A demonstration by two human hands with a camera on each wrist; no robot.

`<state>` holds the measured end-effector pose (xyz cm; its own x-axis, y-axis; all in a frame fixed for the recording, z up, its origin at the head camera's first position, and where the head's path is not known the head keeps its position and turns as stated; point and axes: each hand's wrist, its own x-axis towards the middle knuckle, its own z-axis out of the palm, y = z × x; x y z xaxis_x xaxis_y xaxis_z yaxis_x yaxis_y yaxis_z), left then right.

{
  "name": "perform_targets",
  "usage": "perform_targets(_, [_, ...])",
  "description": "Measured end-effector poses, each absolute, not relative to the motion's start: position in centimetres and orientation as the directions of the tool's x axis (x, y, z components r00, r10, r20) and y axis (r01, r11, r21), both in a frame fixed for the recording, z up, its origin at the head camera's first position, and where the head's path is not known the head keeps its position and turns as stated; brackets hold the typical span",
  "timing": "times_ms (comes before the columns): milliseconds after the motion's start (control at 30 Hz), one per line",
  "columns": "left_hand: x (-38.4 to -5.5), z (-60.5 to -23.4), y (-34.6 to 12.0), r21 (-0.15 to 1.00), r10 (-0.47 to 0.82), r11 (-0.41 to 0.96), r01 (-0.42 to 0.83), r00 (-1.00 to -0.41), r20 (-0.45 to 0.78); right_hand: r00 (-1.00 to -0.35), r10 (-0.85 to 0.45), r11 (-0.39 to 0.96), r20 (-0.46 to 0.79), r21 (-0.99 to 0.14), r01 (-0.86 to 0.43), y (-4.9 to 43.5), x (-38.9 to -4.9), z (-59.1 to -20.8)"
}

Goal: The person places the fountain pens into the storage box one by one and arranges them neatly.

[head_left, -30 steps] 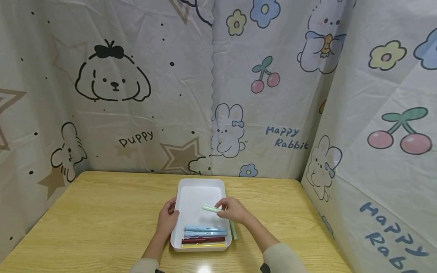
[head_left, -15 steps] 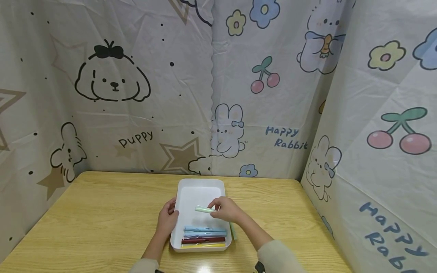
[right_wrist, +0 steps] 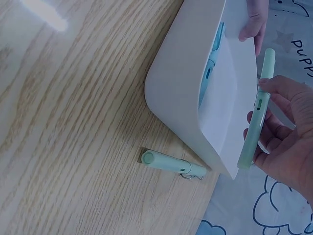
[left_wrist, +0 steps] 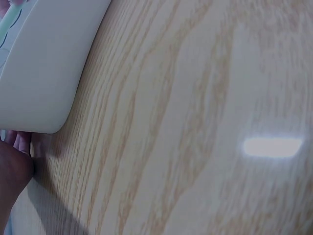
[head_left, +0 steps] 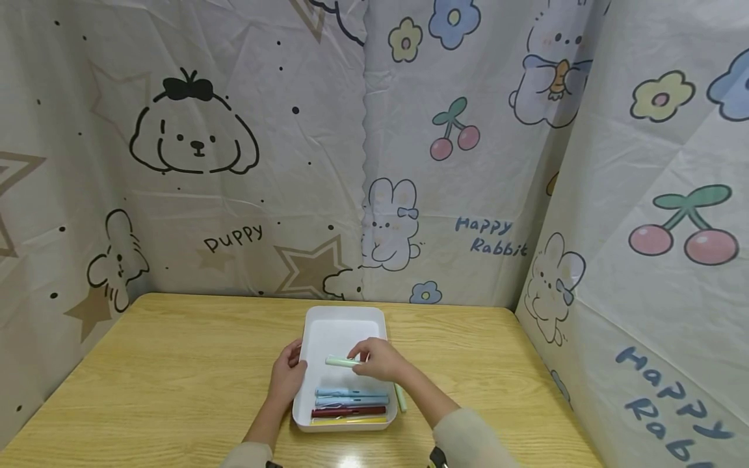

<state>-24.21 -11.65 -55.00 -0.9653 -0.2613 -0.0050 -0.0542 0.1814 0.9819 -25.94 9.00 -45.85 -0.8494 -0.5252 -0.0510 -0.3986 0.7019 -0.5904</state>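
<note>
My right hand point(head_left: 379, 359) pinches a light green pen point(right_wrist: 259, 112) between thumb and fingers. The pen lies roughly crosswise over the middle of a white tray point(head_left: 342, 325). At the tray's left wall, my left hand point(head_left: 287, 376) grips the side, its thumb at the rim in the right wrist view. Inside the tray's near end, two light blue pens point(head_left: 351, 397) lie side by side with a dark red pen point(head_left: 348, 412) and a yellow pen point(head_left: 349, 420). A second light green pen point(right_wrist: 171, 163) rests on the table, just outside the tray's right wall.
The tray stands on a wood-grain table point(head_left: 193, 377). Printed cloth point(head_left: 316, 162) hangs behind the table, and more hangs along its left and right sides. A lamp's glare point(left_wrist: 273, 147) shows on the tabletop.
My right hand has moved left over the tray, carrying the light green pen further in. The left hand and the tray have stayed in place.
</note>
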Motion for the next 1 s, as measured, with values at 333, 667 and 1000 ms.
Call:
perform_targets(333, [-24.1, -54.8, -11.6, 0.981, -0.257, 0.182, -0.063, -0.966, -0.014, -0.849, -0.523, 0.711, -0.075, -0.587, -0.386, 8.5, -25.7, -46.1])
perform_targets(667, [-23.9, -54.5, -11.5, 0.983, -0.249, 0.177, -0.049, -0.968, -0.004, -0.845, -0.529, 0.711, -0.083, -0.586, -0.388, 8.0, -25.5, -46.7])
perform_targets(1000, [-23.8, -54.5, -11.7, 0.982, -0.249, 0.179, -0.056, -0.968, -0.010, -0.846, -0.526, 0.713, -0.086, -0.587, -0.384, 7.8, -25.4, -47.6])
